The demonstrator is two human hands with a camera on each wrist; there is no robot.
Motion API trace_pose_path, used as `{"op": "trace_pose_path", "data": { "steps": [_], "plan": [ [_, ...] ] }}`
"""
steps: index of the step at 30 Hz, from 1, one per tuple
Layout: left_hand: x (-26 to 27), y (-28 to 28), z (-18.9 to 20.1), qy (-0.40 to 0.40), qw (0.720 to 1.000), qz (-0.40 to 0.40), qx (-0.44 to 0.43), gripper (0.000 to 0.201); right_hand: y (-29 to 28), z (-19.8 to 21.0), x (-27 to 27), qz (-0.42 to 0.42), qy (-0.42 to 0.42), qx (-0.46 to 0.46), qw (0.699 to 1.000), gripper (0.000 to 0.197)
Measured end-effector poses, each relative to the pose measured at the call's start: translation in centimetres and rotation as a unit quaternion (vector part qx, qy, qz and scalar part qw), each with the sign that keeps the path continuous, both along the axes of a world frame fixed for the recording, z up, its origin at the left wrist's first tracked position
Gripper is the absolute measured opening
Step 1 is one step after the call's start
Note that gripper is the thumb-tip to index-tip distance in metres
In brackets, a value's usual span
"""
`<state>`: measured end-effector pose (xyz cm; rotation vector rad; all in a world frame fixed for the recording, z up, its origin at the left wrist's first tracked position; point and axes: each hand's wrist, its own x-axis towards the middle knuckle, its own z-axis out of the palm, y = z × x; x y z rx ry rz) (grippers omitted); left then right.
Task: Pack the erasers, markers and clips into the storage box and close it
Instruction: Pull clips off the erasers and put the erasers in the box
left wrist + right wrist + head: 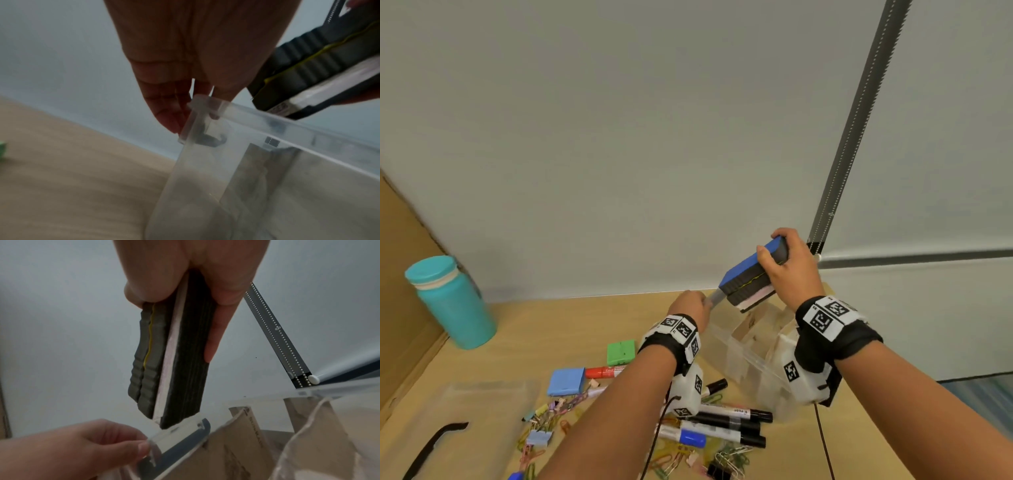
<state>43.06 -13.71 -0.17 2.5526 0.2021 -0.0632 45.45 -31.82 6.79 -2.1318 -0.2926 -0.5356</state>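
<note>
My right hand (774,247) grips a thick black eraser block with a blue top (750,274), bound by a yellow rubber band and tilted down. Its lower end hangs just above the clear storage box (739,356), as the right wrist view shows with the eraser (164,361) over the box rim. My left hand (700,301) pinches the clear latch (174,438) at the box's left end; its fingers (168,113) curl on that tab. Cardboard dividers stand inside the box. On the table lie a green eraser (620,352), a blue eraser (566,382), several markers (729,425) and scattered clips (544,421).
A teal bottle (453,301) stands at the back left by a cardboard sheet (400,291). A flat clear plastic piece (489,394) with a black strap (438,442) lies at the front left. The wall runs close behind the box.
</note>
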Motion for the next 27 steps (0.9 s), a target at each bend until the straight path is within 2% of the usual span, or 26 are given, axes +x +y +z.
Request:
{"op": "trace_pose_path", "data": {
  "steps": [6, 13, 19, 23, 27],
  "plan": [
    [-2.1, 0.3, -1.4, -0.033, 0.999, 0.01, -0.03, 0.031, 2.4, -1.1, 1.6, 0.029, 0.063, -0.115, 0.991, 0.035],
    [-4.5, 0.6, -2.8, -0.072, 0.994, 0.006, -0.08, 0.039, 4.2, -0.1, 2.9, 0.055, 0.1, -0.16, 0.98, 0.033],
    [-5.0, 0.0, -3.1, -0.088, 0.994, 0.004, -0.066, 0.045, 4.7, -0.2, 2.8, 0.059, 0.125, -0.216, 0.967, 0.035],
    [-5.1, -0.2, -3.1, -0.08, 0.996, 0.006, -0.049, 0.045, 5.9, -0.8, 2.8, 0.081, 0.171, -0.288, 0.939, 0.044],
    [-5.0, -0.2, -3.0, -0.066, 0.997, 0.009, -0.038, 0.046, 7.4, -1.3, 3.3, 0.123, 0.238, -0.4, 0.876, 0.05]
  ]
}}
